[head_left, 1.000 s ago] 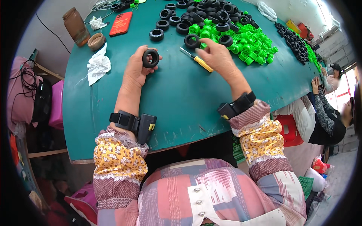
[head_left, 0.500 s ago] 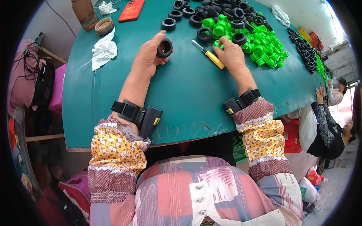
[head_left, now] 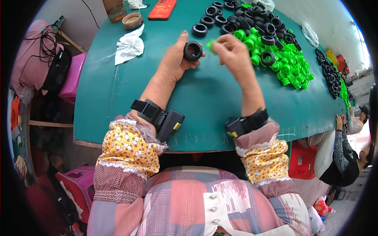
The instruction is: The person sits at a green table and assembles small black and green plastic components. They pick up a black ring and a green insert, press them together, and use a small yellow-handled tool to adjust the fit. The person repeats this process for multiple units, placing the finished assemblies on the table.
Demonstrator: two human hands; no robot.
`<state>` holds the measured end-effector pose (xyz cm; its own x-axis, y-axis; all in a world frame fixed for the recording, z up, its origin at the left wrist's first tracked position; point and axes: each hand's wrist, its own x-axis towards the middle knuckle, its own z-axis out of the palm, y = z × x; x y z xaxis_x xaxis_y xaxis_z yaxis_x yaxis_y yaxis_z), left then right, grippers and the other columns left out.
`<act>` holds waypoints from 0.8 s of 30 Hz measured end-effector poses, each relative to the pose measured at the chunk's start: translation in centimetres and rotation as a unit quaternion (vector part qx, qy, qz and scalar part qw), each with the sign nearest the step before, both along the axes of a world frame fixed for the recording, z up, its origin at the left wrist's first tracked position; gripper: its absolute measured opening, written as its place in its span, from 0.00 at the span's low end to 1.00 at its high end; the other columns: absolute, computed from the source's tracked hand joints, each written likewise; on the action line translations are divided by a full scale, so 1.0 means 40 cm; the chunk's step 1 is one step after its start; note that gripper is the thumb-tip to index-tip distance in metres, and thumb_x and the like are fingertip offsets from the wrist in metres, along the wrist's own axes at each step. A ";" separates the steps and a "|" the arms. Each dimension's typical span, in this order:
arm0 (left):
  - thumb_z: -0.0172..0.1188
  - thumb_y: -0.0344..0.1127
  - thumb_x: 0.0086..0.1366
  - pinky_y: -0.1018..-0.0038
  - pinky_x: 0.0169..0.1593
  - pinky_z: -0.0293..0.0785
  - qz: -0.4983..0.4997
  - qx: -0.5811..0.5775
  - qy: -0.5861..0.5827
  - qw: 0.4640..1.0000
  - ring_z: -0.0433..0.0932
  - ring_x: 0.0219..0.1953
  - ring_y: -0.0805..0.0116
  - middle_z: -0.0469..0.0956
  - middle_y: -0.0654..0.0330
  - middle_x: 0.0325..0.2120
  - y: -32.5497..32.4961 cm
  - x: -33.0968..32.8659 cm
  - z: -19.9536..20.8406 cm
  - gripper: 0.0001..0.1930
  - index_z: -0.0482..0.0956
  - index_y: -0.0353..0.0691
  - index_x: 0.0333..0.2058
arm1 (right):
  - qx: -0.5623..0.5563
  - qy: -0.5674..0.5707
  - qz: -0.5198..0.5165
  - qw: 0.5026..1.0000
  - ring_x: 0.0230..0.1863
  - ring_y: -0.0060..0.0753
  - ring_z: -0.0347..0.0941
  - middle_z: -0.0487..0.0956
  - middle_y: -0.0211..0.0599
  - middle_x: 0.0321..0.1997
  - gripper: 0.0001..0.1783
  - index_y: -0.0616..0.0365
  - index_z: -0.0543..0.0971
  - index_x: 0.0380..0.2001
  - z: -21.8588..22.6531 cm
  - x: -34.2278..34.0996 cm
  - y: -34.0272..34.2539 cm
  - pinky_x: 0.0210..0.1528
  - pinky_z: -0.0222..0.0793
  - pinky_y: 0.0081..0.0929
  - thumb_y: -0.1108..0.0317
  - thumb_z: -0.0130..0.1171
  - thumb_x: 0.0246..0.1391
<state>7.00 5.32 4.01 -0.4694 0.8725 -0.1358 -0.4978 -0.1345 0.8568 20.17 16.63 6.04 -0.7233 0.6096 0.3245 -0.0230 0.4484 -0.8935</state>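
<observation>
While left hand pinches black ring, right hand pinches green piece over green table.

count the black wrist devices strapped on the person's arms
2: one wrist device on the left forearm above the floral sleeve, and another wrist device on the right forearm; none seem hidden.

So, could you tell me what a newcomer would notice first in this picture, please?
The eye goes first to the heap of bright green plastic hubs mixed with small black tyres on the far right of the green table. Next come the two hands above mid-table: the left hand holds a black tyre, and the right hand pinches a small green piece beside it.
</observation>
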 end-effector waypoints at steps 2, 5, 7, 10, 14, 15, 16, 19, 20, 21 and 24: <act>0.45 0.53 0.64 0.81 0.17 0.69 -0.005 -0.018 0.021 1.000 0.73 0.16 0.72 0.76 0.57 0.20 0.002 0.000 -0.015 0.22 0.73 0.37 0.33 | -0.178 0.011 0.048 0.983 0.17 0.14 0.65 0.72 0.28 0.18 0.13 0.59 0.74 0.30 -0.013 -0.024 -0.069 0.16 0.59 0.14 0.59 0.56 0.52; 0.48 0.53 0.63 0.83 0.18 0.69 -0.013 -0.042 0.060 0.997 0.72 0.16 0.73 0.74 0.61 0.20 0.001 0.008 -0.017 0.20 0.73 0.39 0.32 | -0.254 0.026 0.054 0.965 0.14 0.12 0.61 0.70 0.26 0.17 0.16 0.59 0.73 0.33 -0.054 -0.031 -0.068 0.14 0.56 0.11 0.55 0.55 0.54; 0.49 0.54 0.62 0.83 0.18 0.67 0.004 -0.047 0.079 0.996 0.71 0.16 0.74 0.73 0.62 0.20 0.002 0.013 -0.018 0.20 0.72 0.40 0.31 | -0.280 0.029 0.059 0.958 0.14 0.12 0.62 0.71 0.26 0.18 0.17 0.59 0.73 0.35 -0.056 -0.029 -0.076 0.15 0.57 0.11 0.54 0.55 0.54; 0.49 0.57 0.61 0.81 0.18 0.64 0.045 -0.048 0.098 0.993 0.70 0.17 0.73 0.72 0.63 0.20 0.003 0.018 -0.022 0.22 0.72 0.41 0.30 | -0.213 0.004 0.068 0.975 0.16 0.13 0.63 0.70 0.24 0.17 0.16 0.59 0.72 0.36 -0.039 -0.031 -0.106 0.17 0.58 0.11 0.56 0.53 0.56; 0.46 0.57 0.62 0.81 0.18 0.64 0.040 -0.064 0.111 0.991 0.70 0.17 0.73 0.71 0.63 0.20 0.010 0.023 -0.025 0.23 0.71 0.40 0.31 | -0.257 0.032 0.058 0.964 0.16 0.13 0.63 0.71 0.26 0.19 0.19 0.62 0.72 0.39 -0.061 -0.024 -0.082 0.16 0.58 0.12 0.55 0.55 0.54; 0.46 0.57 0.63 0.80 0.18 0.64 0.033 -0.067 0.104 0.992 0.70 0.17 0.73 0.71 0.63 0.20 0.011 0.023 -0.026 0.23 0.71 0.40 0.31 | -0.301 0.030 0.064 0.951 0.16 0.14 0.64 0.71 0.26 0.19 0.18 0.60 0.74 0.37 -0.063 -0.020 -0.070 0.16 0.58 0.13 0.55 0.54 0.55; 0.45 0.57 0.63 0.80 0.18 0.64 0.036 -0.064 0.102 0.992 0.70 0.17 0.73 0.71 0.62 0.20 0.009 0.024 -0.026 0.23 0.71 0.40 0.31 | -0.315 0.033 0.076 0.945 0.16 0.14 0.64 0.71 0.26 0.18 0.17 0.60 0.74 0.37 -0.064 -0.019 -0.064 0.16 0.58 0.13 0.55 0.54 0.55; 0.43 0.56 0.64 0.80 0.18 0.65 0.043 -0.056 0.093 0.993 0.70 0.17 0.72 0.72 0.62 0.20 0.003 0.024 -0.018 0.23 0.71 0.39 0.32 | -0.317 0.044 0.096 0.943 0.15 0.15 0.64 0.71 0.26 0.18 0.17 0.59 0.75 0.37 -0.067 -0.018 -0.063 0.17 0.59 0.14 0.55 0.52 0.57; 0.43 0.56 0.64 0.80 0.18 0.65 0.044 -0.054 0.091 0.993 0.70 0.17 0.72 0.72 0.61 0.20 0.003 0.024 -0.016 0.23 0.70 0.38 0.32 | -0.313 0.044 0.093 0.944 0.16 0.15 0.64 0.71 0.26 0.18 0.17 0.59 0.75 0.37 -0.066 -0.018 -0.068 0.17 0.59 0.14 0.55 0.52 0.57; 0.43 0.56 0.64 0.80 0.18 0.66 0.046 -0.052 0.089 0.994 0.70 0.17 0.72 0.72 0.61 0.20 0.004 0.026 -0.016 0.24 0.70 0.38 0.32 | -0.309 0.045 0.091 0.946 0.16 0.15 0.64 0.71 0.26 0.18 0.17 0.59 0.76 0.38 -0.065 -0.017 -0.074 0.17 0.60 0.14 0.56 0.52 0.57; 0.42 0.56 0.64 0.80 0.19 0.66 0.055 -0.059 0.085 0.993 0.70 0.16 0.72 0.72 0.61 0.19 0.005 0.028 -0.011 0.24 0.71 0.37 0.32 | -0.289 0.056 0.059 0.954 0.17 0.15 0.65 0.72 0.27 0.18 0.17 0.59 0.76 0.39 -0.062 -0.015 -0.071 0.18 0.60 0.14 0.57 0.52 0.57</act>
<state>8.12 5.53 3.57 -0.5852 0.7978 -0.1451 -0.3333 -0.0735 0.9400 19.57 13.80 3.57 -0.7790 0.6259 0.0374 -0.1524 -0.1311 -0.9796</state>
